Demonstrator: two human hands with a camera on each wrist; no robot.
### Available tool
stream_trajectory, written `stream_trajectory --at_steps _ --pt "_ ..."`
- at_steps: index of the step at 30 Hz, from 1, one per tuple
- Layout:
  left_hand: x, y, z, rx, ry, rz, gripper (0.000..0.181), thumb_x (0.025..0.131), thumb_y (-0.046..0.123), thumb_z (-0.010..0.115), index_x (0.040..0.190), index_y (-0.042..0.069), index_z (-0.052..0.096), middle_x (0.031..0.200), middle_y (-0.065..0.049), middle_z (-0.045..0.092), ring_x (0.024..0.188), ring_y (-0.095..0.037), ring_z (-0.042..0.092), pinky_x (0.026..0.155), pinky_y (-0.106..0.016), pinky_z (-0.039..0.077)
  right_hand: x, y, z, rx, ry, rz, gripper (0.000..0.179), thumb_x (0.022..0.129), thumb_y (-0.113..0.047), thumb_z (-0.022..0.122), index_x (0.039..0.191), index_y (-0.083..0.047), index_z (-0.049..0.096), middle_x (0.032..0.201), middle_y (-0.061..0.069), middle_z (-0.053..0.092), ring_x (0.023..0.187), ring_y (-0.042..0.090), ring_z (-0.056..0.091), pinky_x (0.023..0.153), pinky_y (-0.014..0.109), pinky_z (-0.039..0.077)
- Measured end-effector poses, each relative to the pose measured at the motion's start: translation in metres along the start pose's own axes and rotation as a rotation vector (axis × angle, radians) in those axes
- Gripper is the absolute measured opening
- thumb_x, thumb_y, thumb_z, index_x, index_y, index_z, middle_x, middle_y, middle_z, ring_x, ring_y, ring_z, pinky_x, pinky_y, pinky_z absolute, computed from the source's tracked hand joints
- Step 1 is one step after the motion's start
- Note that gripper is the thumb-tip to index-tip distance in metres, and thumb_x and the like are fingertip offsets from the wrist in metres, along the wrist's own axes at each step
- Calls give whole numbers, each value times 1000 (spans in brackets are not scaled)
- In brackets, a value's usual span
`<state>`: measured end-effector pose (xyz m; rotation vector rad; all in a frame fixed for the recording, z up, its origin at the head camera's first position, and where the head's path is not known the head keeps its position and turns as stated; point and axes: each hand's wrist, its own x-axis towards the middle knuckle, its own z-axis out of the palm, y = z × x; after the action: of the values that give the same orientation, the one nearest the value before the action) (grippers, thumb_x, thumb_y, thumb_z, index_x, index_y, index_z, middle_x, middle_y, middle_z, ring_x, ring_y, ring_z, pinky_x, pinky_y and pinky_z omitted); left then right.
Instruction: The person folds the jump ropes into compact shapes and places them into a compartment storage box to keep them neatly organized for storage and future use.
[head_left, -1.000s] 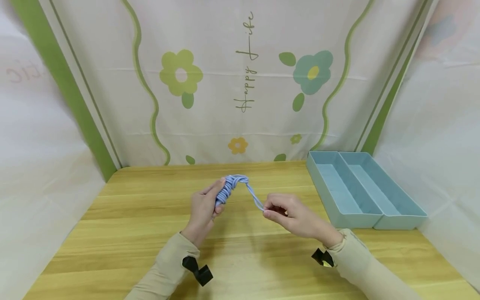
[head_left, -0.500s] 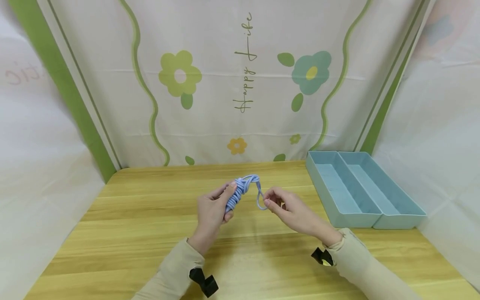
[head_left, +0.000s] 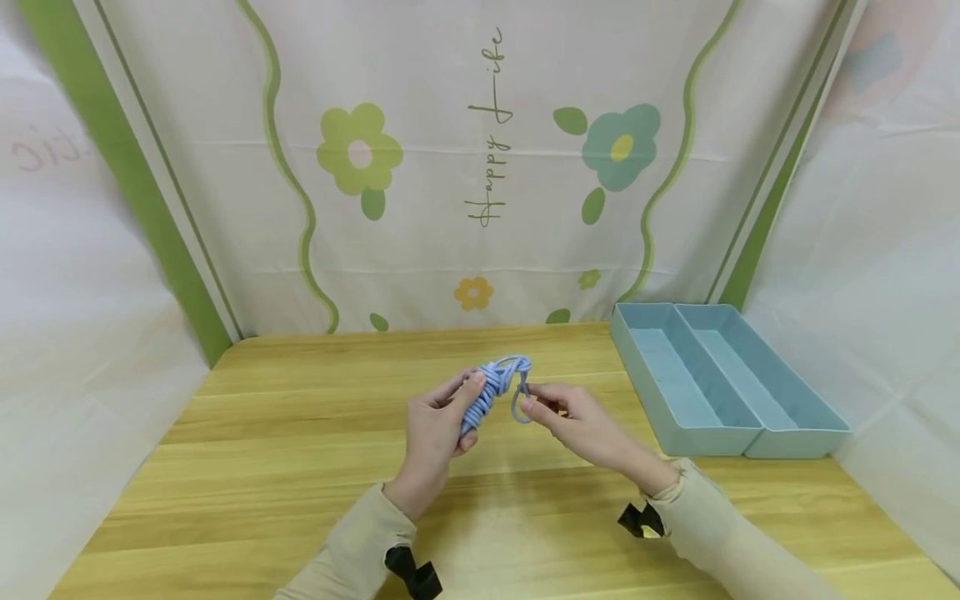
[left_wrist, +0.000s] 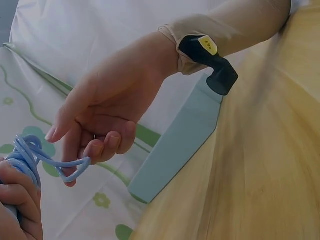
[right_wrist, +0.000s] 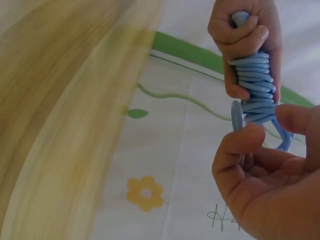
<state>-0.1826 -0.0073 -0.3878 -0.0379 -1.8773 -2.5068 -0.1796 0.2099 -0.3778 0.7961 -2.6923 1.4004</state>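
Observation:
A light-blue cord (head_left: 483, 406) is wound in tight coils into a slim bundle. My left hand (head_left: 438, 421) grips the bundle's lower part, thumb along the coils. In the right wrist view, a thicker rounded blue end (right_wrist: 240, 19) pokes out of that fist. From the bundle's top a loose loop (left_wrist: 75, 167) reaches over to my right hand (head_left: 573, 417). The right index finger is hooked at this loop, while the thumb stands apart from it in both wrist views. Part of the bundle is hidden behind the left fingers.
Two long light-blue bins (head_left: 705, 429) stand side by side at the right of the wooden table (head_left: 262, 467). A white flower-printed curtain (head_left: 420, 242) hangs behind the table, with more fabric at both sides. Each sleeve carries a black strap.
My left hand has moved right with the bundle, closer to the right hand. The strand between them was stretched out and now hangs as a slack, rounder loop. The right hand has barely shifted.

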Motion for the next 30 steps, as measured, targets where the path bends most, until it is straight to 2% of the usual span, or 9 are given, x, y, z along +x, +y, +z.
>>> stream_trajectory --at_steps 5,9,12,16,19,23,26,30 --pt "-2 -4 -1 -11 -23 10 45 83 42 79 121 18 72 77 -16 66 38 -11 49 36 -19 38 0 -3 5 -32 37 -33 28 102 -36 55 117 -18 70 86 0 58 73 19 52 56 28 43" --pt "-5 -7 0 18 -58 64 45 87 43 74 126 22 69 80 -22 63 40 -12 51 37 -19 38 -2 -7 9 -23 32 -27 30 102 -37 56 122 -18 68 90 2 56 73 20 53 54 30 46" --pt "-7 -10 2 61 -99 106 46 91 43 70 132 22 64 81 -22 62 42 -13 51 37 -20 40 -3 -8 12 -2 28 -25 30 102 -36 55 121 -17 67 91 3 57 71 21 54 51 31 49" --pt "-10 -13 5 107 -167 156 47 99 43 57 138 17 57 86 -19 60 46 -15 50 40 -21 41 -2 -7 17 51 11 -10 26 103 -35 55 114 -15 66 94 6 57 71 26 56 51 35 51" --pt "-12 -15 9 142 -230 192 47 105 44 40 142 15 49 89 -19 57 50 -16 49 42 -23 42 -2 -6 19 129 15 21 26 102 -32 56 116 -12 64 96 8 57 71 34 55 55 39 53" --pt "-14 -16 14 157 -313 191 52 107 46 24 147 15 37 89 -17 54 55 -17 48 46 -24 42 -2 -6 18 200 58 46 26 101 -28 59 115 -7 64 97 12 60 70 34 56 59 36 52" --pt "-17 -17 17 156 -366 179 52 108 47 18 149 17 30 89 -14 52 58 -18 47 48 -23 42 -2 -7 17 220 81 70 27 99 -28 62 113 -5 65 97 12 63 71 29 58 61 34 51" --pt "-22 -17 21 157 -409 167 53 108 47 11 152 18 20 90 -13 51 65 -19 46 51 -23 41 -1 -8 17 252 98 119 30 95 -28 68 109 -2 65 97 11 66 79 27 61 67 36 53"
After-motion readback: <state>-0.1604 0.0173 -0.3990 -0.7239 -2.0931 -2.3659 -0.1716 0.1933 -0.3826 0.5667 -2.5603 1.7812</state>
